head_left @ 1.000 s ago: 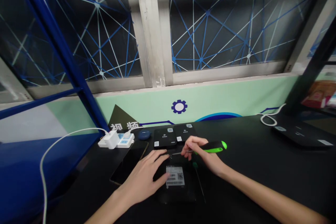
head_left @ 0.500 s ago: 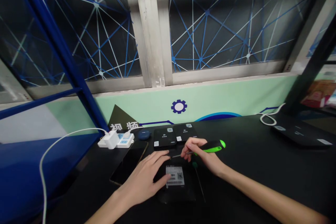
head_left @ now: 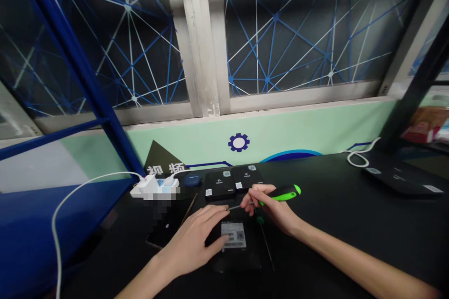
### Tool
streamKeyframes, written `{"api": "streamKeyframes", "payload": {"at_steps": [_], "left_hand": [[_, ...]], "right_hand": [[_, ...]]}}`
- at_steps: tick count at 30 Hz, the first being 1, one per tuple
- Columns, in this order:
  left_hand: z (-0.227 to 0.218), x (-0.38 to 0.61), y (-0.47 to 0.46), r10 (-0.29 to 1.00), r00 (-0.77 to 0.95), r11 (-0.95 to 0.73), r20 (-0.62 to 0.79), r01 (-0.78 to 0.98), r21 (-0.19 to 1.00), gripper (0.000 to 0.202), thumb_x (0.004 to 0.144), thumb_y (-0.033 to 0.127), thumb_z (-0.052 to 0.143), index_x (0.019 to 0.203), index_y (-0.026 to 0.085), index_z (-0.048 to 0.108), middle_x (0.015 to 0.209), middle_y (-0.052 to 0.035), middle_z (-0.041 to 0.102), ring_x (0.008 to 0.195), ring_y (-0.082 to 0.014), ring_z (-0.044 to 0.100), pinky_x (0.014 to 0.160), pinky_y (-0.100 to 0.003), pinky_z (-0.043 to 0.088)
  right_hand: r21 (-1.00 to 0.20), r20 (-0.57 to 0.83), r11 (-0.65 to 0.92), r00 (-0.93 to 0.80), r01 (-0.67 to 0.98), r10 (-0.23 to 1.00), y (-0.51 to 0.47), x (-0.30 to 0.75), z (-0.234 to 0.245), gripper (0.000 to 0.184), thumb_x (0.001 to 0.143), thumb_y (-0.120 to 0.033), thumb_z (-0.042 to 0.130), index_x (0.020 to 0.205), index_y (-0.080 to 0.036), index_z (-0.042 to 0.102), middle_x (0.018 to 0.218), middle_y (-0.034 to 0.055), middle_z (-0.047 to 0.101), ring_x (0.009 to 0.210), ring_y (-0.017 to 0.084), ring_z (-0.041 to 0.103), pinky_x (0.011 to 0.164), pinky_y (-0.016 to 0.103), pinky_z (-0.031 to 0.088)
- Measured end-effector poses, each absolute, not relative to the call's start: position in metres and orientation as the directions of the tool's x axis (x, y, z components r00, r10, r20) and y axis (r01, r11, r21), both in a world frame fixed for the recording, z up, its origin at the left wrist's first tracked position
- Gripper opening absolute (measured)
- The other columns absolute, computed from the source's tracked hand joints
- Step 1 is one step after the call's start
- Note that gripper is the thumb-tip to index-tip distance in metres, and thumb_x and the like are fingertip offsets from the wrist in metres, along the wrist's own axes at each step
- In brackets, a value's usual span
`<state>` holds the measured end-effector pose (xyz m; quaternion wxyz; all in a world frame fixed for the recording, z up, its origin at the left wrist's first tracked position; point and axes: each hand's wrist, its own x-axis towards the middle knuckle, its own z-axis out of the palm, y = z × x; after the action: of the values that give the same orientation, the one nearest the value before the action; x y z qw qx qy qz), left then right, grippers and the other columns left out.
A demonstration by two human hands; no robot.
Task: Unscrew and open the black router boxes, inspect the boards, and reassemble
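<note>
My right hand (head_left: 268,203) grips a screwdriver (head_left: 286,193) with a black and green handle, held at a low slant. Its thin shaft runs left, and the tip is beside my left fingertips at the far edge of a flat black box-like device (head_left: 238,259). A white label with a printed code (head_left: 234,235) is on the device's upper face. Spread across the device's left side lies my left hand (head_left: 198,238), fingers stretched out and thumb on the label's edge. A second screwdriver (head_left: 266,243), with a dark green handle, lies just right of the device.
Behind my hands lie two black boxes (head_left: 219,184) with stickers. A dark phone (head_left: 171,219) is left of my left hand, near a blue case (head_left: 191,180) and a white power strip (head_left: 138,191) with cables. Another black device (head_left: 400,180) lies far right, by a white cable (head_left: 358,164).
My left fingertips have shifted slightly to meet the screwdriver's tip, whose shaft is a little more tilted. Otherwise, both hands stay in nearly the same place.
</note>
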<state>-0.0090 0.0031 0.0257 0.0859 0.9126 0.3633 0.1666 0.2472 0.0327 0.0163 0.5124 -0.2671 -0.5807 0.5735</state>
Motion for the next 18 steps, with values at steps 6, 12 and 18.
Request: {"api": "streamKeyframes", "payload": {"at_steps": [6,12,18], "left_hand": [[0.0231,-0.0107,0.0039,0.703,0.678,-0.710,0.215,0.651,0.269,0.049,0.099,0.041,0.058,0.146,0.032,0.047,0.152,-0.0026,0.047,0.136,-0.0268,0.048,0.112,-0.047,0.043],[0.0255,-0.0092,0.0029,0.708,0.676,-0.705,0.206,0.654,0.275,0.051,0.098,0.040,0.058,0.147,0.033,0.045,0.153,-0.0027,0.046,0.137,-0.0270,0.048,0.112,-0.047,0.043],[0.0254,-0.0090,0.0030,0.697,0.679,-0.716,0.230,0.644,0.268,0.049,0.098,0.039,0.059,0.145,0.030,0.047,0.148,-0.0035,0.051,0.134,-0.0260,0.051,0.111,-0.045,0.044]], "right_hand": [[-0.944,0.259,0.168,-0.324,-0.284,0.910,0.0315,0.2469,0.0173,0.044,0.094,-0.040,0.062,0.058,-0.017,0.055,0.079,0.0087,0.074,0.065,0.016,0.062,0.064,0.031,0.050],[-0.943,0.261,0.169,-0.322,-0.287,0.910,0.0322,0.2460,0.0186,0.043,0.094,-0.040,0.063,0.058,-0.016,0.056,0.078,0.0086,0.074,0.066,0.017,0.063,0.064,0.031,0.050],[-0.943,0.261,0.172,-0.314,-0.285,0.913,0.0310,0.2463,0.0181,0.043,0.094,-0.040,0.063,0.059,-0.017,0.055,0.079,0.0085,0.074,0.067,0.017,0.063,0.065,0.031,0.050]]}}
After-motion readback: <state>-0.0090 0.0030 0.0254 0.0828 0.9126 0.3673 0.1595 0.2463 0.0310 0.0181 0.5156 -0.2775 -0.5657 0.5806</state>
